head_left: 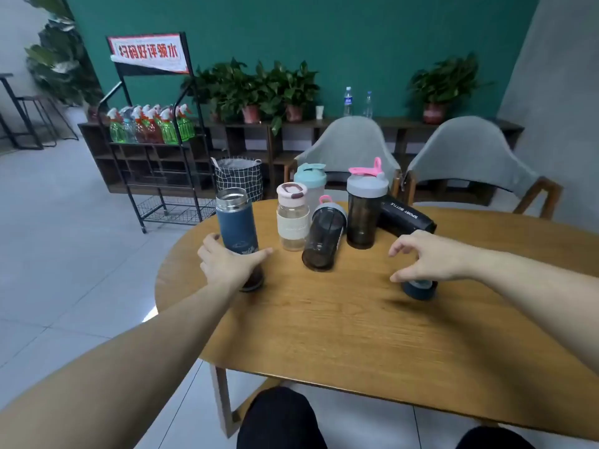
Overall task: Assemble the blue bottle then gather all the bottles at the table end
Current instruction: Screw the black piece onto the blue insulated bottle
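A person sits at a round wooden desk (356, 335), both bare arms reaching forward; the left hand (227, 264) wraps around the lower part of the blue bottle (238, 225), which stands upright near the left edge with its silver neck uncovered; the thumb lies across the front of the bottle and the fingers curl behind it. The right hand (428, 257) hovers half open, fingers spread and curved, just above a dark blue cap (419, 288) resting on the desk at the right; it holds nothing, though whether it touches the cap is unclear. Between the hands and farther away is a cluster of bottles: a clear bottle with a pale pink lid (292, 217), a teal-lidded shaker (311, 184) behind it, a smoky shaker (324, 238) tipped over, a smoky shaker with a pink flip lid (364, 209) standing upright, and a black sport bottle (406, 218) lying on its side.
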